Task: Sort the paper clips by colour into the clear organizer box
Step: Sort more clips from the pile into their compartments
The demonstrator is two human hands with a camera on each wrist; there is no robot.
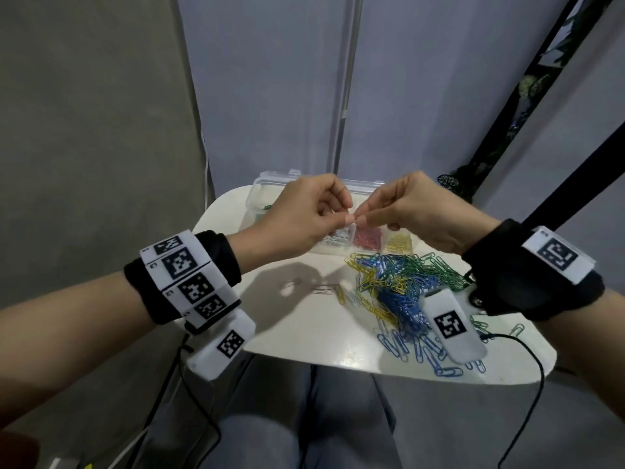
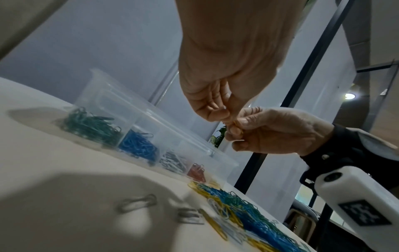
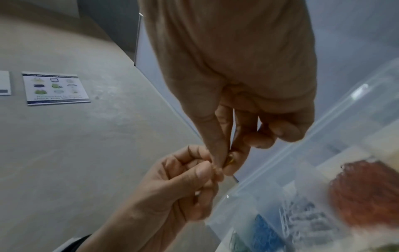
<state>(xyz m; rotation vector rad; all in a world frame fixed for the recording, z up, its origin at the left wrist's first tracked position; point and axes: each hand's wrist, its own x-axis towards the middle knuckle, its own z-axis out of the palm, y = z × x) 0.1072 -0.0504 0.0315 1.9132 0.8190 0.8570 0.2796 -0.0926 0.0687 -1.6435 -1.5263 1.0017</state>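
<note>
Both hands, left hand (image 1: 297, 220) and right hand (image 1: 419, 211), pinch one small yellowish clip (image 3: 230, 157) together above the box (image 2: 103, 95) on the surface (image 1: 304, 333); best teased apart gently, then dropped in the right-end yellow compartment.
</note>
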